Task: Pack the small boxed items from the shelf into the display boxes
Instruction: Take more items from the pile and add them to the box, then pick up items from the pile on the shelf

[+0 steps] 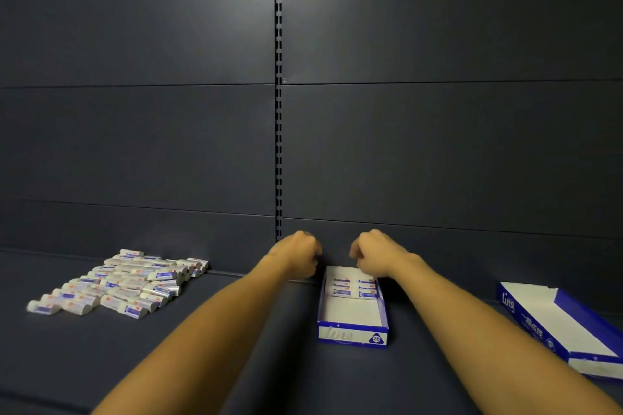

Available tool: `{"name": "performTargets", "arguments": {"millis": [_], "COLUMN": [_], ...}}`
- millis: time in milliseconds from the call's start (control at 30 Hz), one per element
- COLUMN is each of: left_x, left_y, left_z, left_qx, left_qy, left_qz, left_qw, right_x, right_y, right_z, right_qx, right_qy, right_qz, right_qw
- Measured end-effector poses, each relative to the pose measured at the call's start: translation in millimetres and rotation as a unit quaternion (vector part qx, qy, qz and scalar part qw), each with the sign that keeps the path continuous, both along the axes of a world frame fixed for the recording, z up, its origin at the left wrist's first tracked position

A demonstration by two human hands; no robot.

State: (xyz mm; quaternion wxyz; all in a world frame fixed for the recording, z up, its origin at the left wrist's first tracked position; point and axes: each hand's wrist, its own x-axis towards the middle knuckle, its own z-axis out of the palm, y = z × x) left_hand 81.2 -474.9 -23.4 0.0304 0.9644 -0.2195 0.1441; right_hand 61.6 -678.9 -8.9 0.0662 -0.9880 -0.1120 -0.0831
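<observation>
The open display box (352, 313) stands on the shelf (236, 364), its far end near the back panel (438, 145). A few small boxes (354, 287) lie in its far end. Well to its left lies a heap of small boxes (118, 283). To its right lies a second display box (559, 323), turned at an angle.

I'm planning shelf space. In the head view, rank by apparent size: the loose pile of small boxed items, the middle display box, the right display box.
1. Pile of small boxed items
2. Right display box, nearer and cropped, so unsure
3. Middle display box
</observation>
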Motion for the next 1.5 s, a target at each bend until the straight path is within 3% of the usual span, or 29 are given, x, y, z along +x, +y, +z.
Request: {"name": "performTargets", "arguments": {"millis": [667, 967, 1500], "left_x": [-96.5, -129.1, -169.9], "left_y": [175.9, 255.3, 386.9], "left_z": [8.7, 8.4, -12.0], "left_qx": [0.003, 0.019, 0.020], "left_qy": [0.045, 0.035, 0.038], "left_qz": [0.251, 0.261, 0.249], "left_qw": [0.967, 0.965, 0.968], "right_x": [-17.6, -38.8, -86.1], "right_y": [158.8, 242.7, 368.7], "right_z": [8.3, 4.4, -8.3], "right_qx": [-0.089, -0.098, -0.058], "right_qy": [-0.001, -0.002, 0.025], "right_qz": [0.180, 0.183, 0.103], "right_qw": [0.980, 0.978, 0.993]}}
